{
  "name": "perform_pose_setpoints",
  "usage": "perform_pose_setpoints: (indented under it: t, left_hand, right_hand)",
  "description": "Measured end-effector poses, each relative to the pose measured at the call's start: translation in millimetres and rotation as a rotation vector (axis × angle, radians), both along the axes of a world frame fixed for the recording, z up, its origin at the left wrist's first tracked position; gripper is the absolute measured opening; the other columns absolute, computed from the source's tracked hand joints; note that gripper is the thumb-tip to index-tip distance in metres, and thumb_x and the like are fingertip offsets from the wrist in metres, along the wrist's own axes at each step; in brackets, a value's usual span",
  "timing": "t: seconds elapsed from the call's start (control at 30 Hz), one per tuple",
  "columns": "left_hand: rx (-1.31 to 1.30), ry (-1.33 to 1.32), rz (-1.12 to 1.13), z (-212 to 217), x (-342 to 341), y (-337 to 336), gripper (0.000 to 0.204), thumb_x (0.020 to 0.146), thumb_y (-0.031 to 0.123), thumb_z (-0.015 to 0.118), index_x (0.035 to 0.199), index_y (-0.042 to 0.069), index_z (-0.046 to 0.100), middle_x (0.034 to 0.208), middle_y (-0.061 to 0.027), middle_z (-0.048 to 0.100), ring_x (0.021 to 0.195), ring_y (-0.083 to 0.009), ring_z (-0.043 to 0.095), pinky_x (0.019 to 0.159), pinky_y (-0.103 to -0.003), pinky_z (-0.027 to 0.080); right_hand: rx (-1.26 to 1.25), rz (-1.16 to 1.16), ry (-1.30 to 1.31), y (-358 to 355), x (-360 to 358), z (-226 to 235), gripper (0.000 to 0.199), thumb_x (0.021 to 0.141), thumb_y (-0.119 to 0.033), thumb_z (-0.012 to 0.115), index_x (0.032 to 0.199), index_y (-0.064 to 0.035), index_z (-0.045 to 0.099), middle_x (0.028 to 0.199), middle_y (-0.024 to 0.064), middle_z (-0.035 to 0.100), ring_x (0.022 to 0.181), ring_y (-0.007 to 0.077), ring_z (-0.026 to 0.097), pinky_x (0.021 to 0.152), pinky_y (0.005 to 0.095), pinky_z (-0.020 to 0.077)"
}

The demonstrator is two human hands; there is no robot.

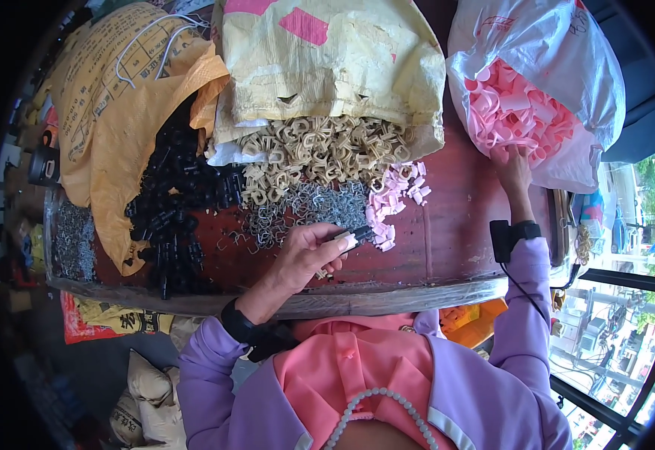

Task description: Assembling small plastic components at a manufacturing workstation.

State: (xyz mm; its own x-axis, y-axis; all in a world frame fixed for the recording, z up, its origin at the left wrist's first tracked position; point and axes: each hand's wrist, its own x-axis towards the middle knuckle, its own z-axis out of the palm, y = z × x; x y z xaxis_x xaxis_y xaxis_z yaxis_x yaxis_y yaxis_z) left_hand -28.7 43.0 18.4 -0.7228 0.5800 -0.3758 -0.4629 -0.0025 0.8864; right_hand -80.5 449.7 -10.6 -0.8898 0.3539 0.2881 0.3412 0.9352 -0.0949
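My left hand [314, 251] is closed around a small black plastic part [356, 235] with a pale piece [348, 241] at its near end, held over the front of the table. On the right, my right hand [513, 163] reaches to the mouth of a white woven bag [567, 159], touching the curved pink plastic pieces [518, 109] inside. Its fingertips are hidden among them, so I cannot tell whether they grip one. Close to my left hand lie bent metal wire hooks [320, 210] and a small heap of light pink plastic parts [395, 199].
Beige plastic rings [327, 150] spill from a yellowish sack [327, 75] at the back. Black plastic parts [173, 187] pour from an orange woven sack [110, 127] on the left. More small metal pieces [74, 240] lie at the red table's [462, 244] far left end.
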Motion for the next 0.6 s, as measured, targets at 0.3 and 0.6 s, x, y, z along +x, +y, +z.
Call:
perform_pose_setpoints:
  t: [0.3,0.6]
  left_hand:
    - [0.171,-0.221,0.046,-1.2,-1.6,-6.4,0.025,0.077,0.018,0.053,0.092,-0.001,0.054,0.071,-0.0055,0.056,0.055,-0.0081,0.052,0.049,-0.019,0.044]
    - [0.209,-0.308,0.044,0.2,-1.9,-8.9,0.023,0.077,0.017,0.053,0.094,0.002,0.052,0.074,-0.0069,0.057,0.059,-0.0099,0.055,0.052,-0.02,0.046]
  right_hand:
    - [0.013,0.205,-0.028,14.2,21.8,-7.6,0.031,0.07,-0.02,0.057,0.096,-0.0055,0.047,0.098,0.0153,0.049,0.08,0.0347,0.053,0.067,0.0422,0.0427]
    - [-0.643,0.318,0.12,-75.2,50.4,43.3,0.043,0.067,-0.028,0.067,0.096,-0.0002,0.05,0.078,0.0112,0.053,0.073,0.0211,0.053,0.065,0.0298,0.0426]
